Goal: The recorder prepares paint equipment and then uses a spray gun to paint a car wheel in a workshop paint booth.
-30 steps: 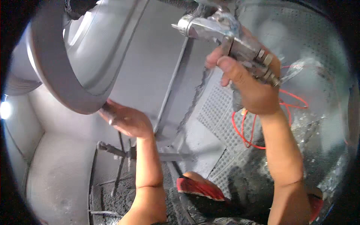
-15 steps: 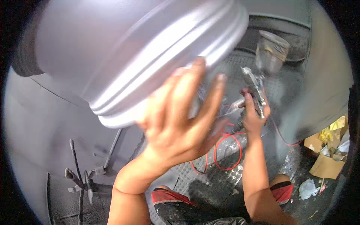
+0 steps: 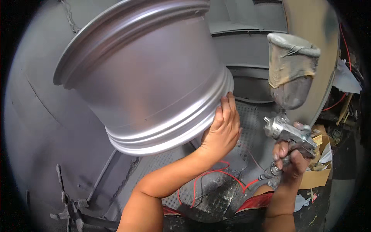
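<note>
A silver wheel rim [image 3: 154, 85] fills the upper left and middle, tilted, its shiny ribbed lower lip facing me. My left hand [image 3: 222, 129] grips that lip at its right end, fingers laid up over the edge; the thumb is hidden. To the right, my right hand [image 3: 291, 158] is closed around the handle of a metal spray gun [image 3: 288, 133]. A paint cup [image 3: 293, 89] with a stained cloth-like cover sits upright on top of the gun. From the handle's lower end, a red air hose [image 3: 232, 179] runs down and left.
A grey metal stand [image 3: 69, 207] with several arms stands at the lower left. Grey curved walls [image 3: 34, 116] surround the rim. At the right lies an open cardboard box [image 3: 315, 179] with scraps, and a white plastic bag [image 3: 301, 202] beside it. Speckled floor plating [image 3: 170, 199] shows below.
My left hand, blurred in front of the rim before, now holds its lower lip. The rim appears turned and more fully in view. My right hand has brought the spray gun closer and upright.
</note>
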A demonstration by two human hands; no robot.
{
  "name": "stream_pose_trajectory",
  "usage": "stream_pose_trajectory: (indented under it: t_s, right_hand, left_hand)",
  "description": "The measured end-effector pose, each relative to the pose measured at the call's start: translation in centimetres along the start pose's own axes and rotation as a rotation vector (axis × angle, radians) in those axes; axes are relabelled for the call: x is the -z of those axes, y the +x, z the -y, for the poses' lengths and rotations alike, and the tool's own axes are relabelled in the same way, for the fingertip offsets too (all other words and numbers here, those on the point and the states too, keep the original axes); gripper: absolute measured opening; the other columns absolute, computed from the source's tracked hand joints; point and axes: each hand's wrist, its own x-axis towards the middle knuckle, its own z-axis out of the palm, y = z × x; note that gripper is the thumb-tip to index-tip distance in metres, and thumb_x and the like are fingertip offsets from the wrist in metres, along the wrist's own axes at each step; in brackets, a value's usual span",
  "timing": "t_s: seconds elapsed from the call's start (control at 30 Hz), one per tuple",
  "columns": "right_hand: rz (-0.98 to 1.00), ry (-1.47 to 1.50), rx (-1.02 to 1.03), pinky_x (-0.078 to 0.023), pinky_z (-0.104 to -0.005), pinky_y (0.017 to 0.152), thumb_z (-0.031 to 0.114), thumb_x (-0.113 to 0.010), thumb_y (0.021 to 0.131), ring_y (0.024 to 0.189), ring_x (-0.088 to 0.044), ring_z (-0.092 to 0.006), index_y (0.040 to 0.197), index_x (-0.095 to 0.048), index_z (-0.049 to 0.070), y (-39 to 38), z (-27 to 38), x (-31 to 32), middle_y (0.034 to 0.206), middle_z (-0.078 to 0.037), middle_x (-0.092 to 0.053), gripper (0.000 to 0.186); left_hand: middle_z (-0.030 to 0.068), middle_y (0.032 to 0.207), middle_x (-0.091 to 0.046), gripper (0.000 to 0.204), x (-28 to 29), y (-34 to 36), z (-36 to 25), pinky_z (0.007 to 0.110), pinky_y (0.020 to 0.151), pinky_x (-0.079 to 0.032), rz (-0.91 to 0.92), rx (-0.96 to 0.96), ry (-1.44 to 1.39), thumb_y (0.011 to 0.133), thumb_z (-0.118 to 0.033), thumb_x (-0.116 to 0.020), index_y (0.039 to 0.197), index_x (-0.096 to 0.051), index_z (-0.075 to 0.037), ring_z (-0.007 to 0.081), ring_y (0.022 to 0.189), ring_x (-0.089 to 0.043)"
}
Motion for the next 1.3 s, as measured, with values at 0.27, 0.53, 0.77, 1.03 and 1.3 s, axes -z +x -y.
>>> stream_pose_trajectory:
  t_s: [0.27,0.53,0.77,1.03,1.3]
  right_hand:
    - [0.273,0.209,0.157,-0.052,-0.0308,0.043,0.013,-0.068,0.098,0.069,-0.067,-0.0282,0.156,-0.013,0.009,-3.6,1.9,-3.3,0.087,-0.020,-0.065,0.080]
    - [0.233,-0.013,0.107,-0.064,-0.0317,0.053,0.011,-0.076,0.093,0.085,-0.067,-0.0324,0.157,-0.022,0.006,-2.0,0.8,-8.0,0.094,-0.017,-0.065,0.084]
    - [0.063,-0.373,-0.054,-0.061,-0.0423,0.079,0.018,-0.084,0.087,0.093,-0.071,-0.0310,0.145,-0.040,0.000,0.7,7.4,-14.5,0.107,-0.020,-0.069,0.075]
    - [0.074,-0.623,-0.274,-0.057,-0.0322,0.070,0.045,-0.079,0.090,0.081,-0.069,-0.0205,0.139,-0.042,0.001,1.3,19.1,-23.8,0.108,-0.014,-0.068,0.076]
    - [0.072,-0.623,-0.353,-0.062,-0.0341,0.074,0.032,-0.074,0.096,0.086,-0.071,-0.0220,0.134,-0.052,-0.009,0.1,26.1,-30.3,0.113,-0.016,-0.070,0.060]
  left_hand:
    - [0.0206,0.149,-0.053,0.056,2.1,-7.6,0.5,0.050,0.118,-0.015,-0.032,-0.006,0.191,0.081,-0.057,-0.063,0.108,-0.071,-0.008,0.0333,0.140,-0.043]
    - [0.0197,0.149,-0.055,0.036,5.8,-11.7,3.5,0.050,0.121,-0.012,-0.039,0.031,0.190,0.091,-0.045,-0.051,0.097,-0.069,-0.014,0.0309,0.140,-0.045]
    - [0.0246,0.157,-0.045,0.047,13.7,-10.0,6.6,0.055,0.122,-0.006,0.237,0.065,-0.138,0.093,-0.043,-0.047,0.120,-0.067,-0.010,0.0369,0.148,-0.036]
    - [0.0213,0.161,-0.037,0.073,33.7,-20.6,7.6,0.061,0.117,-0.029,1.289,-0.104,-1.333,0.095,-0.059,-0.057,0.149,-0.052,-0.009,0.0462,0.149,-0.030]
    - [0.0182,0.170,-0.020,0.082,51.9,-41.5,5.0,0.051,0.126,-0.016,0.818,0.284,-1.956,0.094,-0.044,-0.060,0.160,-0.031,-0.005,0.0375,0.158,-0.016]
